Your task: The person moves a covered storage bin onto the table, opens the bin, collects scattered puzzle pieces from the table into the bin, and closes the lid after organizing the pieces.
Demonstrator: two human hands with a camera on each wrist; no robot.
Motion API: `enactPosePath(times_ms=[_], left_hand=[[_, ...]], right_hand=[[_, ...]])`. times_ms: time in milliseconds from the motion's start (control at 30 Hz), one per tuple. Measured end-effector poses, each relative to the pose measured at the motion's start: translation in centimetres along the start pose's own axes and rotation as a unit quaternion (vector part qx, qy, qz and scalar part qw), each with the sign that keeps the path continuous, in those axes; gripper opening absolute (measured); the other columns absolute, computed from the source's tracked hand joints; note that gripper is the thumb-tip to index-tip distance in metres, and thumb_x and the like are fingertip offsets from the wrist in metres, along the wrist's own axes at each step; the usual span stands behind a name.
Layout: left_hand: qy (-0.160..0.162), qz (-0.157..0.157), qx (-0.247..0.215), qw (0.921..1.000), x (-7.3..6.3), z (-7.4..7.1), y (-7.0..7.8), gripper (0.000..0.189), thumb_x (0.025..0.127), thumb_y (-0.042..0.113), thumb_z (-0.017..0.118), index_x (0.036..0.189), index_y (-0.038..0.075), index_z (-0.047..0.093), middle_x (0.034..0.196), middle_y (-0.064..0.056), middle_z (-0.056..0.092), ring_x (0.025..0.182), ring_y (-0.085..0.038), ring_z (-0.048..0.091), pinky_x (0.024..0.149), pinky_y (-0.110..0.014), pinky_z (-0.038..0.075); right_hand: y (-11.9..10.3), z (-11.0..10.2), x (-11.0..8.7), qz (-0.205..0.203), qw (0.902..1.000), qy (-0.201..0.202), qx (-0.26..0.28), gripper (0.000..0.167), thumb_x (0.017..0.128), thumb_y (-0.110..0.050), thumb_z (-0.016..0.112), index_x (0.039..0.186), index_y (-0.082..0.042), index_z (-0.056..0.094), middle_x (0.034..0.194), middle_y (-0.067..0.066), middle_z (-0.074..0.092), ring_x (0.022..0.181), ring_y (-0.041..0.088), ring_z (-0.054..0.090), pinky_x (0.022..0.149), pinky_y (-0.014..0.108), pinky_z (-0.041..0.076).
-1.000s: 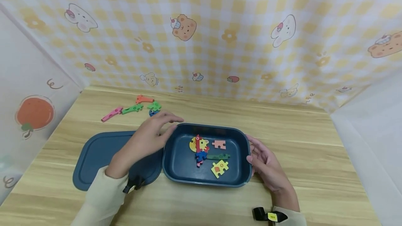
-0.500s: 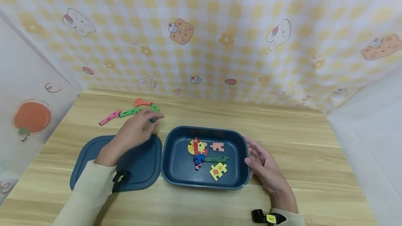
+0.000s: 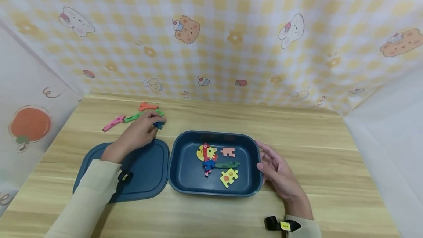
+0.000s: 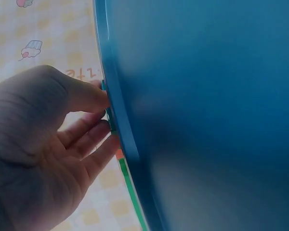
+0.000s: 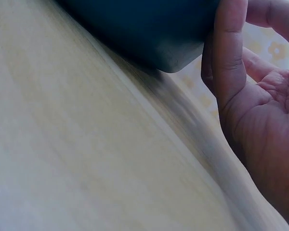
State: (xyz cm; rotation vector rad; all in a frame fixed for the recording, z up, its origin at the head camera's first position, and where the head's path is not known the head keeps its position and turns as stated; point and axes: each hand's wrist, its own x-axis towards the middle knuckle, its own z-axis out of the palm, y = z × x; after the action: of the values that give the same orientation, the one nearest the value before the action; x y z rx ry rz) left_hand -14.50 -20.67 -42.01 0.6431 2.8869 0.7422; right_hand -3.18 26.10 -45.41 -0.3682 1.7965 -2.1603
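Observation:
In the head view my left hand (image 3: 140, 129) pinches a blue puzzle piece (image 3: 159, 124) between thumb and fingers, just past the back edge of a dark blue lid (image 3: 145, 172). The left wrist view shows the thumb and fingers of that hand (image 4: 53, 139) closing on the piece edge-on, with the lid filling the right side. My right hand (image 3: 281, 173) holds the right side of a dark blue box (image 3: 214, 193), thumb at the rim and fingers along the outer wall. Inside lie several puzzle pieces, among them a yellow one (image 3: 228, 177), a pink one (image 3: 228, 152) and a green one (image 3: 227, 165).
Behind the left hand lie more pieces on the wooden table (image 3: 330, 164): pink (image 3: 114, 123), green (image 3: 133, 117) and orange (image 3: 148, 107). The lid sits flat at the box's left side. A checked cloth (image 3: 214, 47) hangs along the back.
My left hand has moved from the box's left rim back and to the left, and its fingers have closed on the blue puzzle piece. The right hand stays at the box.

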Motion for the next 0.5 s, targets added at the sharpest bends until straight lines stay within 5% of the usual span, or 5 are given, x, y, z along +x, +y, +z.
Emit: enactPosePath(times_ms=[500], left_hand=[[0.000,-0.029,0.016,0.9995,-0.06,-0.30,-0.06,0.036,0.102,0.013,0.071,0.136,0.001,0.069,0.133,-0.023,0.061,0.117,-0.037,0.062,0.097,-0.056,0.055]], right_hand=[[-0.14,-0.11,0.15,-0.006,0.9999,-0.013,0.007,0.062,0.106,0.006,0.050,0.164,-0.005,0.032,0.120,0.005,0.066,0.084,0.007,0.072,0.060,0.023,0.063]])
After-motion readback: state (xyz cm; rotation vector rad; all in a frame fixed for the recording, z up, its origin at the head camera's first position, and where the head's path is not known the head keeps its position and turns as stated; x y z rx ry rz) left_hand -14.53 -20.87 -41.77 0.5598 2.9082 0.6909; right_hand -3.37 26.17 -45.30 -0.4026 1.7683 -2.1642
